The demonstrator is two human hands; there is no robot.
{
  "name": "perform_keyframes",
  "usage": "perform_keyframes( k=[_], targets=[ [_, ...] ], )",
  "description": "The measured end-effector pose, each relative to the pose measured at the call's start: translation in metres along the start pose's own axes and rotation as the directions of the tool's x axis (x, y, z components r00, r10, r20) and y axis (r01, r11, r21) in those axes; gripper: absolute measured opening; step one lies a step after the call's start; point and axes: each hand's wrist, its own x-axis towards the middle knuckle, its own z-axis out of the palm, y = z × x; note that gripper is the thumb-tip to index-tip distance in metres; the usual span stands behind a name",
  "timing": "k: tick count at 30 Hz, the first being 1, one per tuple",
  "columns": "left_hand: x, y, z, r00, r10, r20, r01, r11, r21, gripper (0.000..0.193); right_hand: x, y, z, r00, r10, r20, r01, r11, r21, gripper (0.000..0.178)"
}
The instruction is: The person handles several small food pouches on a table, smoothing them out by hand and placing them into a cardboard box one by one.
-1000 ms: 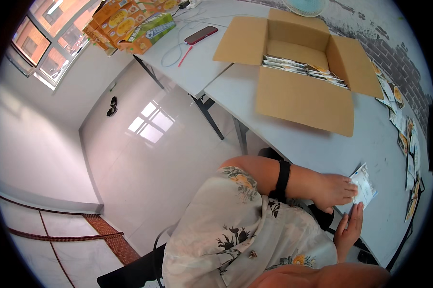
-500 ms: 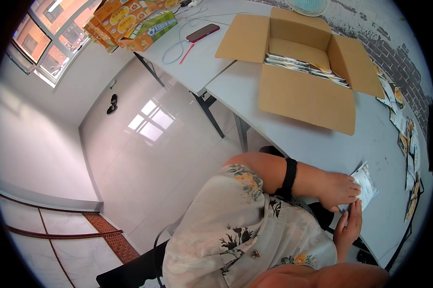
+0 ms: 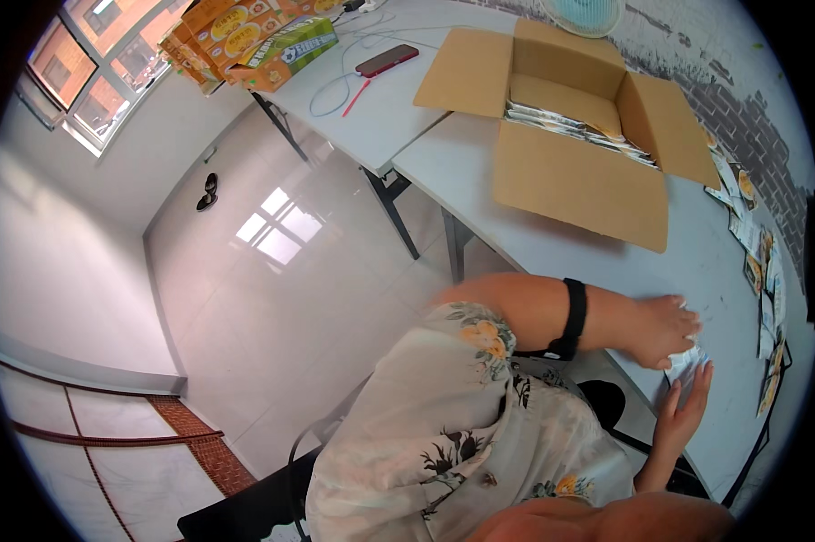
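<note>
A small white and silver flat packet (image 3: 688, 360) lies at the near edge of the white table, mostly covered by my left hand (image 3: 663, 331). The fingers of that hand are bent over the packet, and a black band (image 3: 573, 318) circles the forearm. Just below it, my right hand (image 3: 686, 411) is open, its fingers stretched out beside the packet's near end and the fingertips at its edge. Whether the right fingers press on the packet is hard to see.
An open cardboard box (image 3: 579, 185) holding a row of packets stands farther back on the table (image 3: 480, 194). More packets (image 3: 767, 289) lie along the wall on the right. A phone (image 3: 387, 60), a cable, orange cartons (image 3: 236, 32) and a blue fan (image 3: 584, 14) are at the far side.
My left hand has slid away from me and slightly right, covering more of the packet. The right hand has shifted slightly right, its fingers spread wider.
</note>
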Motion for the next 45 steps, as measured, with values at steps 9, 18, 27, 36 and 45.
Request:
perform_keyframes(
  k=[9,18,27,36,45],
  targets=[
    [0.037,-0.023,-0.008,0.897,-0.176,0.407,0.239,0.965,-0.111,0.109,0.035,0.025,-0.001,0.957,0.161,0.240,-0.225,0.936,0.271,0.075],
    [0.032,-0.006,-0.035,0.999,-0.010,0.038,0.004,0.991,0.135,0.088,0.047,0.008,-0.022,0.989,0.125,0.072,-0.134,0.982,0.131,0.072],
    [0.023,0.007,-0.048,0.944,0.241,-0.223,-0.158,0.928,0.337,0.010,0.030,0.002,-0.028,0.990,-0.068,-0.123,0.050,0.988,-0.147,0.050],
    [-0.028,0.026,-0.047,0.974,0.224,-0.043,-0.223,0.975,0.012,0.015,-0.018,-0.016,-0.005,0.991,-0.132,-0.021,0.132,0.991,0.018,0.051],
    [-0.051,0.046,-0.033,0.965,0.166,-0.204,-0.165,0.986,0.019,0.024,-0.026,-0.042,-0.009,0.973,-0.214,-0.085,0.215,0.977,-0.001,0.045]
  ],
)
